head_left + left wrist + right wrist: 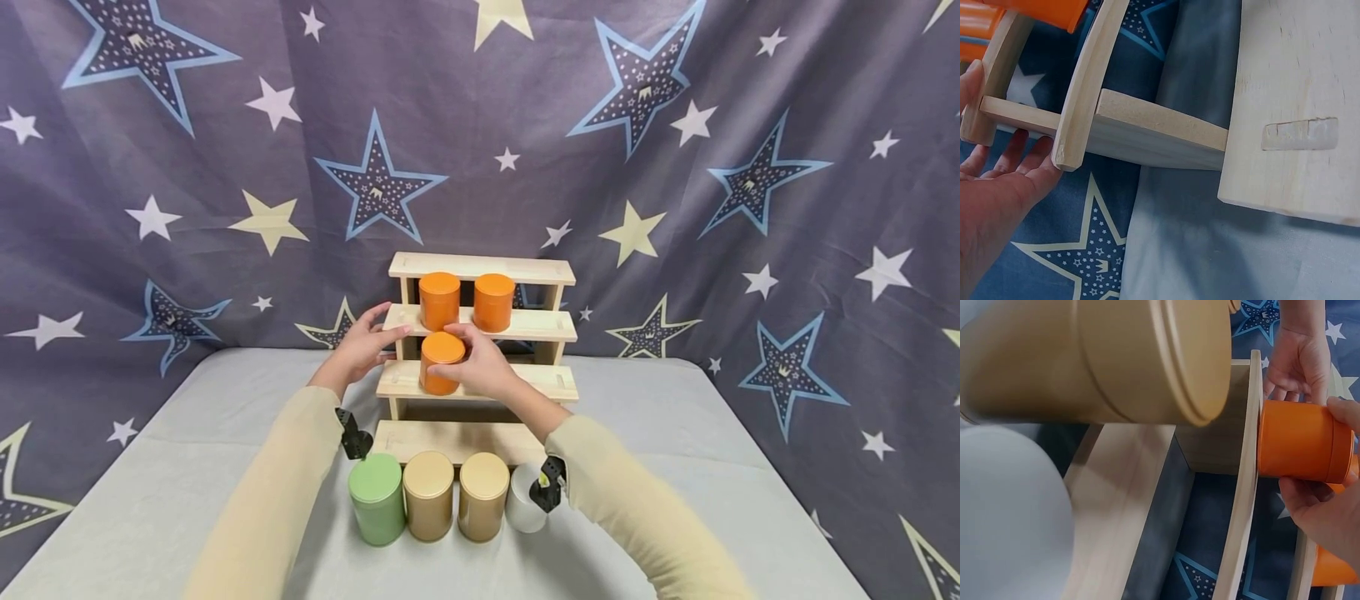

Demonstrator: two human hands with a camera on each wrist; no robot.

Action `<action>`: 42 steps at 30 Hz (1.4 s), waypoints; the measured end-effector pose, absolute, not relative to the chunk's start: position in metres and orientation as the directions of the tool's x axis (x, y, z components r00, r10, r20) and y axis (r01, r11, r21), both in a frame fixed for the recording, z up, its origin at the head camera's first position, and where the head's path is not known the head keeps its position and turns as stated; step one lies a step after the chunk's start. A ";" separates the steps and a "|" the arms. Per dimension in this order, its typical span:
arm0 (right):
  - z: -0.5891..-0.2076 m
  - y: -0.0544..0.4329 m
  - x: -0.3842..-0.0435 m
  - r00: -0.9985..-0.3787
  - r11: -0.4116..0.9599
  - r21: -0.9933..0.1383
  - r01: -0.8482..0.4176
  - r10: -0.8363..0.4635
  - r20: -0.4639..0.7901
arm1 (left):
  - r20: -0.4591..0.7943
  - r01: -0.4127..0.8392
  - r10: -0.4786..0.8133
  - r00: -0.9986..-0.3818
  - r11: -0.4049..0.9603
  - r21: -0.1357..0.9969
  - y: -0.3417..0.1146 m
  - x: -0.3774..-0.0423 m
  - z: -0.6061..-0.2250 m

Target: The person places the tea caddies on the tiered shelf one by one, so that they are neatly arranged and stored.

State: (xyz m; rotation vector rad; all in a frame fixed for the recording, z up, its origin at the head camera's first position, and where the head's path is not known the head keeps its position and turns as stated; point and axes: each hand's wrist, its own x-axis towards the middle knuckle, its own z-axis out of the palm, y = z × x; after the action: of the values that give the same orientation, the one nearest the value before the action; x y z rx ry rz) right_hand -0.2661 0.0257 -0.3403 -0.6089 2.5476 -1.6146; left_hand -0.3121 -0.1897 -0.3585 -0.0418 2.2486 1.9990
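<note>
Canister of orange, cylindrical, lidded and probably metal (1300, 441), is at the second-lowest tier of the pale wooden four-tier rack (536, 323), gripped round its sides by the right hand (483, 362); the left hand (362, 346), fingers loosely extended, is at the rack's left end. It should handle as stiff, fairly light, a little slippery and prone to denting; thumb and fingers on opposite walls look the surest hold. Counted: three orange canisters, two (439, 302) (493, 302) standing one tier higher; one green cylindrical canister (377, 504), two gold-brown cylindrical canisters (428, 500) (483, 500) and one whitish cylindrical container (523, 510) before the rack on the grey-covered bench (675, 433).
</note>
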 end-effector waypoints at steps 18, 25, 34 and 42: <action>-0.347 0.017 -0.274 -0.937 0.366 -0.888 -0.279 -0.306 0.169 | -0.120 -0.111 0.065 -0.991 0.122 0.986 -0.189 -0.315 -0.358; -0.349 0.015 -0.272 -0.939 0.364 -0.885 -0.289 -0.289 0.188 | -0.115 -0.107 0.066 -0.991 0.120 0.987 -0.189 -0.315 -0.358; -0.353 0.014 -0.271 -0.945 0.344 -0.901 -0.265 -0.279 0.171 | -0.118 -0.109 0.068 -0.991 0.132 0.985 -0.191 -0.315 -0.360; -0.355 0.015 -0.270 -0.944 0.318 -0.910 -0.265 -0.280 0.177 | -0.117 -0.108 0.068 -0.991 0.126 0.986 -0.190 -0.314 -0.359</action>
State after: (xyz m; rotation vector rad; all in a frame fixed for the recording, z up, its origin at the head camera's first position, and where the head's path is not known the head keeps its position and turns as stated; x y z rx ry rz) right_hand -0.2698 0.0145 -0.3553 -0.5252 2.5395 -1.7491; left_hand -0.3144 -0.1901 -0.3594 -0.0401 2.2534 1.9926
